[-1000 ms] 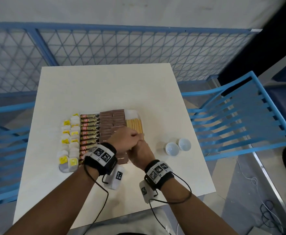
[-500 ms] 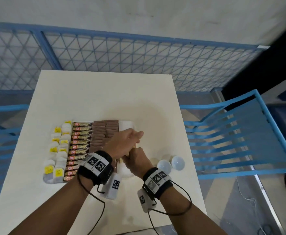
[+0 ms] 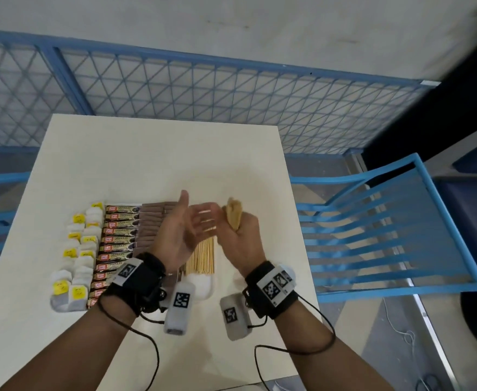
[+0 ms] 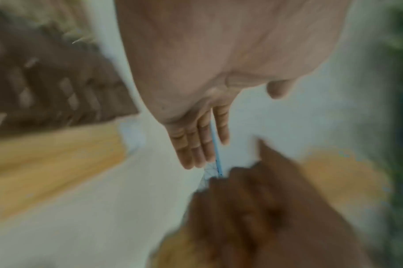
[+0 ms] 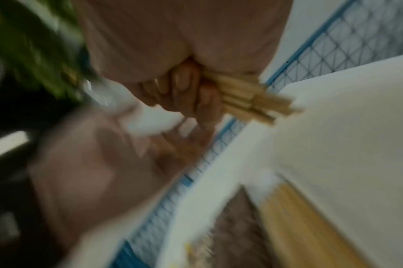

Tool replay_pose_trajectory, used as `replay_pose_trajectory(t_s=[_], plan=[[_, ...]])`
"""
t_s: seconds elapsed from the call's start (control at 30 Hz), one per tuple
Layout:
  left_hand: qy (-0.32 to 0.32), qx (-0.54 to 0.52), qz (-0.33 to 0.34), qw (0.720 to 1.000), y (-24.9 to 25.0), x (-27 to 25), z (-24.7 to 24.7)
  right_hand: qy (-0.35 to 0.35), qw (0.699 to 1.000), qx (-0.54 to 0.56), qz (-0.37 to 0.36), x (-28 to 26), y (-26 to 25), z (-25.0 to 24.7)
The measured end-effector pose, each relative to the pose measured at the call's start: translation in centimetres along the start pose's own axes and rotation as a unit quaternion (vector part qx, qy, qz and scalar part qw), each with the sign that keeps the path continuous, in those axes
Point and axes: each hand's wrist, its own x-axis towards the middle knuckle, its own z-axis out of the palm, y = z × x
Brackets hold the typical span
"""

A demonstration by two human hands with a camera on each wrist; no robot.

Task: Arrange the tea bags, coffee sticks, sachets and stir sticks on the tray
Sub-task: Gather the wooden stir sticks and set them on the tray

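A white tray (image 3: 204, 286) lies on the table with rows of tea bags (image 3: 75, 258), coffee sticks (image 3: 115, 244), brown sachets (image 3: 152, 224) and wooden stir sticks (image 3: 203, 258). My right hand (image 3: 238, 238) is raised above the tray's right side and grips a bundle of stir sticks (image 3: 233, 214), its ends poking up out of the fist; the bundle (image 5: 248, 96) shows clearly in the right wrist view. My left hand (image 3: 186, 227) is held open beside it, palm facing the bundle, fingers straight (image 4: 196, 145). The two hands are slightly apart.
The cream table (image 3: 152, 153) stands against a blue mesh railing (image 3: 203, 88). A blue slatted chair (image 3: 387, 235) is at the right. Bare tabletop lies beyond the tray and in front of it. Both wrist views are motion-blurred.
Both hands rose from the tray. The left hand, earlier clasped with the right over the sticks, has opened and pulled away; the right keeps the bundle. The camera tilted, hiding the two white cups.
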Motion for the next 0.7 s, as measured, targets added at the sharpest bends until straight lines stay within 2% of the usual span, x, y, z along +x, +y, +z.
replay_pose_trajectory(t_s=[0.07, 0.13, 0.2, 0.3, 0.37, 0.43, 0.47, 0.5, 0.57, 0.63, 0.7], plan=[[-0.015, -0.085, -0.074, 0.994, -0.3, -0.4, 0.6, 0.015, 0.997, 0.071, -0.006, 0.6, -2.1, 0.4], [-0.03, -0.131, -0.104, 0.985, -0.6, -0.8, 1.4, 0.002, 0.997, 0.079, -0.003, 0.4, -2.5, 1.4], [-0.052, -0.138, -0.115, 0.982, -0.8, -1.3, 1.9, -0.018, 0.998, 0.064, 0.004, -0.3, -2.1, 2.1], [-0.098, -0.137, -0.085, 0.982, -1.0, -2.2, 2.4, -0.019, 0.998, 0.06, 0.0, -0.6, -1.4, 2.4], [-0.103, -0.131, -0.074, 0.983, -1.1, -2.7, 2.3, -0.012, 0.998, 0.059, 0.004, -0.8, -1.4, 2.9], [-0.104, -0.16, -0.103, 0.976, -1.2, -2.9, 2.0, -0.023, 0.997, 0.069, 0.013, -1.3, -1.3, 3.6], [-0.098, -0.17, -0.121, 0.973, -0.9, -3.0, 2.0, -0.025, 0.997, 0.074, 0.02, -1.4, -1.3, 3.8], [-0.067, -0.152, -0.13, 0.978, -0.6, -2.9, 2.3, -0.023, 0.997, 0.072, 0.022, -1.3, -1.3, 3.7], [-0.006, -0.068, -0.097, 0.993, 0.4, -2.7, 1.7, -0.026, 0.998, 0.058, 0.009, -1.1, -0.7, 3.2], [0.039, 0.014, -0.028, 0.999, 2.2, -2.5, 1.0, -0.058, 0.998, 0.032, 0.014, -1.1, 0.2, 2.9], [0.032, 0.124, 0.055, 0.99, 4.4, -2.2, 0.5, -0.099, 0.994, -0.029, 0.037, -1.4, 1.2, 2.9]])
